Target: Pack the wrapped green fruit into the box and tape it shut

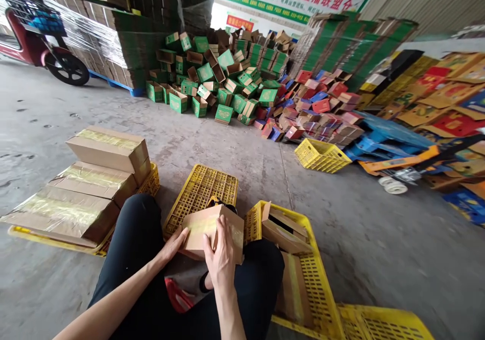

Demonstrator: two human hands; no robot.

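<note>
A small cardboard box [199,227] with yellowish tape along its top sits between my knees, over the near end of an upturned yellow plastic crate [200,183]. My left hand [172,246] grips the box's left end, its fingers partly hidden beneath the edge. Flat across the top, near the right end, lies my right hand [220,254] with fingers stretched out over the tape. Just behind the box a black and yellow object [215,201] shows in part; I cannot make out its kind.
Taped cartons [109,148] are stacked on a yellow crate at my left. At my right, another yellow crate [322,274] holds cardboard boxes [293,284]. Farther off lie heaps of green boxes [223,112] and red boxes [321,106], an empty-looking yellow basket [322,155] and blue pallets [390,133].
</note>
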